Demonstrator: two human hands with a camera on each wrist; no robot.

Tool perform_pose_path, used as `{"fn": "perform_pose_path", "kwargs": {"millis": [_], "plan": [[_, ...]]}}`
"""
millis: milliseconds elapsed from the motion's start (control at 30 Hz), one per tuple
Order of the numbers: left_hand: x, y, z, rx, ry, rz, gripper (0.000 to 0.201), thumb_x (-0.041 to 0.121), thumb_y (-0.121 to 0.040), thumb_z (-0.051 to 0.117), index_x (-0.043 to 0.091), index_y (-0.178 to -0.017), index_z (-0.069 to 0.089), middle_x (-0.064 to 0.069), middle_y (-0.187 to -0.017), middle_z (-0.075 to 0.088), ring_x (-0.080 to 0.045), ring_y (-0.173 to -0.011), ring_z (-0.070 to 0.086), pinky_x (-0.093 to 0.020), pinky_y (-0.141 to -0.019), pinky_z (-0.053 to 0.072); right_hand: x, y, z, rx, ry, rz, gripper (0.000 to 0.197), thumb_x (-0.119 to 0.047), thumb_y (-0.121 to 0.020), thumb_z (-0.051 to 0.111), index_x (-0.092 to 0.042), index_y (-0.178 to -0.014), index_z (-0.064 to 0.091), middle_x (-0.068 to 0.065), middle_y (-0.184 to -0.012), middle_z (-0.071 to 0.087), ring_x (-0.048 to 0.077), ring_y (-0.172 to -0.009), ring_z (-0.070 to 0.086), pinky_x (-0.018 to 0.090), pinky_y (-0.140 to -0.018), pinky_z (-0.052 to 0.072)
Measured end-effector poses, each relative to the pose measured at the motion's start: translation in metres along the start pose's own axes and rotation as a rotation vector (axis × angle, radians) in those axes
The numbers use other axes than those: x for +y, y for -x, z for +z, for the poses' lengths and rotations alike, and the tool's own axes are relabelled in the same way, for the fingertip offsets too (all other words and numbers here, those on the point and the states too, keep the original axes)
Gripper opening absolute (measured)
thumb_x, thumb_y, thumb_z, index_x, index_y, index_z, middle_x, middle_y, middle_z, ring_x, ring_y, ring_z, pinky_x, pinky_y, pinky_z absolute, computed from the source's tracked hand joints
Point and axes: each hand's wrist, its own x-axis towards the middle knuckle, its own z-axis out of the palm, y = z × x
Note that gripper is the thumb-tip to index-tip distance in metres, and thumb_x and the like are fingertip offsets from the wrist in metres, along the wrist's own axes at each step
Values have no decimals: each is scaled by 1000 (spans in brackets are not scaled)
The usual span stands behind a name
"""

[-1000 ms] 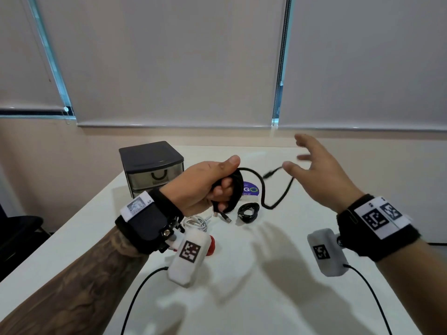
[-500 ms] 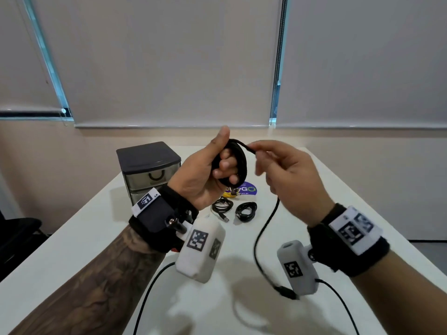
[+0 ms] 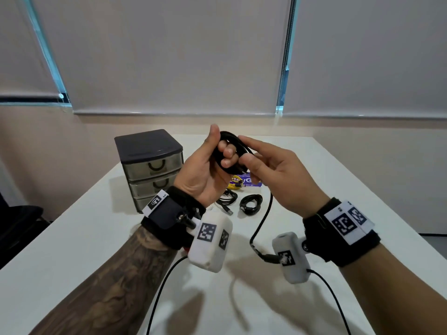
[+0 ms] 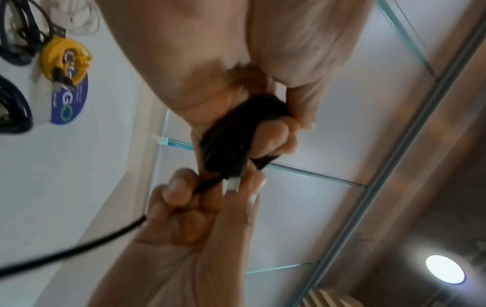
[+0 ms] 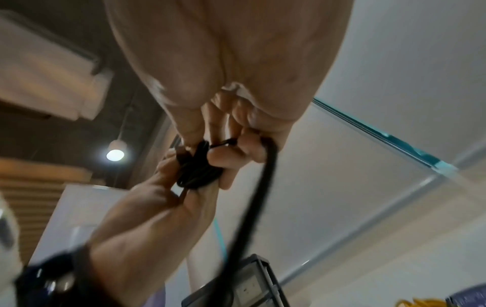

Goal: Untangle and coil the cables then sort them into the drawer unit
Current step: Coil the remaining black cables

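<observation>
Coiling the black cable, in front of the drawer unit (image 3: pixel 151 165)

Left hand (image 3: pixel 205 170) grips the coiled black cable (image 3: pixel 232 151); right hand (image 3: pixel 268 172) pinches its tail. Best feed even loops, snug, tail untwisted.

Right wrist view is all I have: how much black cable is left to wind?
Observer: A loose tail hangs from the right hand down to its plug beside the wrist camera.
Operator: Is the wound part secure?
Observer: Yes, the left hand grips the coil, with fingers through the loop.
Operator: Any drawer open yet?
Observer: No, all three drawers of the unit are shut.
</observation>
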Motion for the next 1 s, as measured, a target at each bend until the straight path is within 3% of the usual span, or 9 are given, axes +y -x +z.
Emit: {"fn": "perform_pose_path", "kwargs": {"millis": [100, 200, 367, 500, 633, 733, 833, 933, 1000], "plan": [[-1, -3, -10, -8, -50, -24, 45, 44, -100, 38, 15, -67, 48, 2, -61, 47, -8, -48, 40, -23, -70, 46, 6, 0, -5, -81, -74, 28, 48, -5, -95, 64, -11, -142, 55, -8, -88, 73, 4, -80, 66, 18, -78, 51], [-1, -6, -11, 2, -52, -17, 45, 43, -101, 40, 15, -66, 45, 1, -60, 44, -9, -47, 39, -26, -64, 49, 12, -2, -4, -101, -119, 20, 56, -5, -90, 66, -13, -144, 52, -3, -104, 75, 11, -101, 69, 25, -90, 53], [3, -20, -8, -25, -107, 61, 45, 40, -100, 40, 14, -63, 45, -1, -62, 46, -12, -55, 40, -27, -64, 49, 15, -17, -6, -60, -95, -92, 50, -1, -94, 62, -21, -139, 54, 1, -117, 73, 15, -111, 69, 31, -101, 51], [17, -36, -5, -92, -275, 93, 38, 39, -89, 50, 12, -64, 60, -4, -68, 61, -15, -61, 55, -29, -71, 53, 10, -35, -14, 38, -69, -173, 45, -3, -91, 59, -26, -130, 62, -2, -116, 74, 18, -110, 69, 36, -100, 53], [25, -56, -10, -7, -373, 52, 34, 34, -92, 52, 2, -99, 62, -7, -85, 68, -19, -74, 70, -35, -76, 58, 14, -53, -18, 142, 44, -217, 41, -14, -91, 60, -38, -123, 66, 21, -112, 70, 47, -103, 61, 56, -95, 52], [24, -68, -15, 74, -339, 45, 25, 20, -102, 49, 6, -123, 49, -10, -94, 61, -24, -76, 69, -42, -79, 59, 23, -64, -17, 174, 144, -208, 39, -11, -93, 59, -30, -126, 67, 17, -102, 70, 31, -87, 62, 36, -81, 53], [23, -72, -22, 132, -564, 43, 30, 12, -102, 43, 6, -130, 50, -9, -88, 58, -21, -78, 64, -48, -86, 56, 33, -67, -18, 156, 255, -186, 36, -5, -95, 57, -20, -125, 70, 6, -82, 60, 5, -69, 50, 11, -68, 40], [19, -69, -28, 80, -760, 62, 27, 15, -102, 46, 6, -123, 59, -9, -86, 57, -20, -82, 57, -58, -91, 53, 39, -66, -14, 101, 311, -175, 37, -8, -95, 55, -26, -123, 71, 9, -80, 58, 5, -71, 50, 9, -68, 38], [17, -67, -32, 14, -854, 109, 24, 18, -100, 54, 5, -118, 64, -6, -86, 60, -20, -83, 55, -56, -90, 54, 40, -65, -12, 74, 357, -179, 38, -10, -95, 53, -32, -119, 72, 5, -77, 55, 7, -70, 50, 10, -66, 36]]}}
